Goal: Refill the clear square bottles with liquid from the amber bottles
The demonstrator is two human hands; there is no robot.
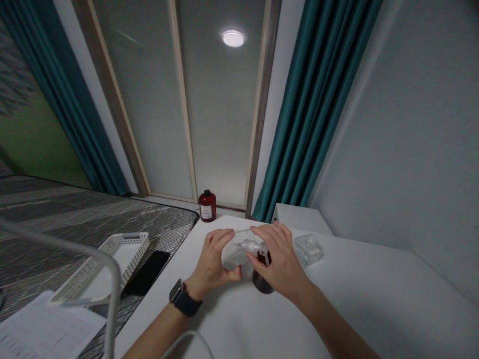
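Both my hands are close together over a white table (pixel 359 299). My left hand (pixel 211 257), with a black watch (pixel 179 297) on its wrist, is shut on a clear plastic wrapping (pixel 232 257) that seems to hold a clear pump head (pixel 249 246). A thin tube (pixel 241 230) runs from it behind my fingers. My right hand (pixel 279 257) grips a dark red bottle (pixel 262 281) at its neck, with its top partly hidden. A crumpled clear plastic piece (pixel 308 249) lies just right of my right hand.
A second dark red bottle (pixel 207 206) with a black top and white label stands beyond the table. To the left are a white lattice basket (pixel 125 254), a black phone (pixel 147 272), papers (pixel 47 326), a grey mattress (pixel 86 219) and a white rail (pixel 112 279). A white cable (pixel 187 346) lies in front.
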